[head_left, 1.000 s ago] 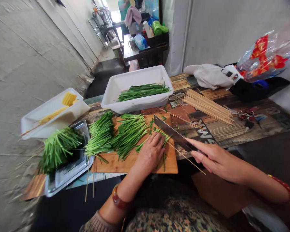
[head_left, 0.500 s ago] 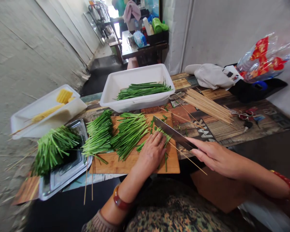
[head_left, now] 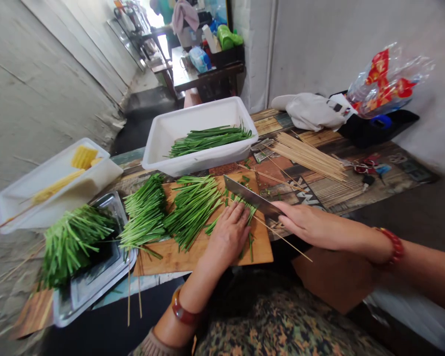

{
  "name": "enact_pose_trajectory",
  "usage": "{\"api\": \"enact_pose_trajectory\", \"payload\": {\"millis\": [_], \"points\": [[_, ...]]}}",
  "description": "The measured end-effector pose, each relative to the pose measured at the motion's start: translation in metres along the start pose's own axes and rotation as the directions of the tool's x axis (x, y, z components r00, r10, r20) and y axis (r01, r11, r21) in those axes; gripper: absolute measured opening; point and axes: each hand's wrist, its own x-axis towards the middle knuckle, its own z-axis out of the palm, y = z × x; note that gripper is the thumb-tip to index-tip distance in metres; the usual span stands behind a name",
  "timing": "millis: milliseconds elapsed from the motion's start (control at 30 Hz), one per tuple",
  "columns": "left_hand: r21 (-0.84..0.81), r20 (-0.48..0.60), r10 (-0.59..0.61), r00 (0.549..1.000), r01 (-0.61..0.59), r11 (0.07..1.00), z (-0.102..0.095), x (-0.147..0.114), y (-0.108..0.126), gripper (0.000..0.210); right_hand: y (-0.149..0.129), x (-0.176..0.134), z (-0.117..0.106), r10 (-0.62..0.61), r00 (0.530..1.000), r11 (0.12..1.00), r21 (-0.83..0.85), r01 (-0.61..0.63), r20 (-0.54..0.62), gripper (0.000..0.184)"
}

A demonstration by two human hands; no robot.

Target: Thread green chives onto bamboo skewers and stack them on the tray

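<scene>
My left hand [head_left: 230, 232] lies over a bunch of garlic chives [head_left: 250, 208] on the wooden cutting board [head_left: 163, 257], fingers close together and curved over the stalks. A thin skewer [head_left: 282, 238] sticks out from under that bunch toward the right. In my right hand [head_left: 300, 222] is the handle of a kitchen knife [head_left: 250, 196], its broad blade slanting along the chives' far ends, just past my left fingertips. Whether the edge touches the stalks I cannot tell. Left of my hand lie two more chive bunches, a middle one [head_left: 195, 207] and a left one [head_left: 144, 212].
Another chive bunch [head_left: 76, 242] rests on a clear plastic tray [head_left: 96, 291]. One white tub [head_left: 203, 165] holds chives; a second tub [head_left: 18, 198] holds yellow skewered food. Bamboo skewers [head_left: 307, 157], keys [head_left: 366, 170] and a pale cap [head_left: 311, 111] lie to the right.
The view has shifted, so most of the scene sits further left in the picture. The knife stays at the chive ends, and my left hand remains on the bunch.
</scene>
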Motion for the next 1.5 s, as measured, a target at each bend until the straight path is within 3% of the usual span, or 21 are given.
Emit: {"api": "enact_pose_trajectory", "payload": {"millis": [167,367,500,567,633,700,867,1033,1300,1400,1500], "points": [[0.034,0.0,-0.005,1.0,0.005,0.999,-0.002,0.001,0.0,0.038,-0.003,-0.001,0.001,-0.012,0.999,0.999,-0.05,0.009,-0.052,0.031],[-0.033,-0.004,-0.02,1.0,0.02,0.999,-0.005,0.0,0.002,0.039,0.01,-0.033,0.001,0.093,0.991,0.98,0.184,-0.075,-0.094,0.029],[-0.173,-0.049,-0.056,0.997,0.047,0.984,-0.019,0.0,0.0,0.042,0.016,-0.04,-0.003,0.142,0.969,0.95,0.303,-0.076,-0.204,0.036],[-0.204,-0.098,-0.128,0.987,0.106,0.973,-0.029,-0.001,-0.003,0.037,0.023,-0.043,-0.004,0.088,0.951,0.981,0.193,-0.031,-0.296,0.04],[-0.15,-0.121,-0.208,0.971,0.189,0.97,-0.038,-0.002,-0.007,0.03,0.035,-0.046,-0.002,0.002,0.914,1.0,-0.02,-0.012,-0.406,0.042],[-0.02,-0.065,-0.262,0.963,0.261,0.965,-0.045,-0.001,-0.009,0.026,0.048,-0.048,0.003,-0.064,0.878,0.971,-0.234,-0.056,-0.474,0.043],[0.265,0.109,-0.368,0.923,0.33,0.906,-0.05,0.009,-0.002,0.027,0.067,-0.039,0.016,-0.047,0.896,0.837,-0.506,-0.206,-0.442,0.041],[0.326,0.149,-0.477,0.866,0.413,0.851,-0.048,0.021,0.003,0.03,0.074,-0.027,0.025,-0.031,0.904,0.807,-0.544,-0.229,-0.426,0.036],[0.014,0.066,-0.482,0.874,0.482,0.876,-0.037,0.018,-0.012,0.013,0.084,-0.029,0.03,-0.099,0.893,0.9,-0.422,-0.108,-0.438,0.031],[-0.202,-0.001,-0.443,0.897,0.434,0.878,-0.036,0.015,-0.015,0.01,0.063,-0.027,0.031,-0.133,0.861,0.946,-0.322,-0.037,-0.49,0.029],[-0.551,0.029,-0.411,0.911,0.358,0.754,-0.041,0.009,-0.012,0.017,0.033,-0.019,0.041,-0.164,0.899,0.986,-0.099,0.135,-0.407,0.029]]}}
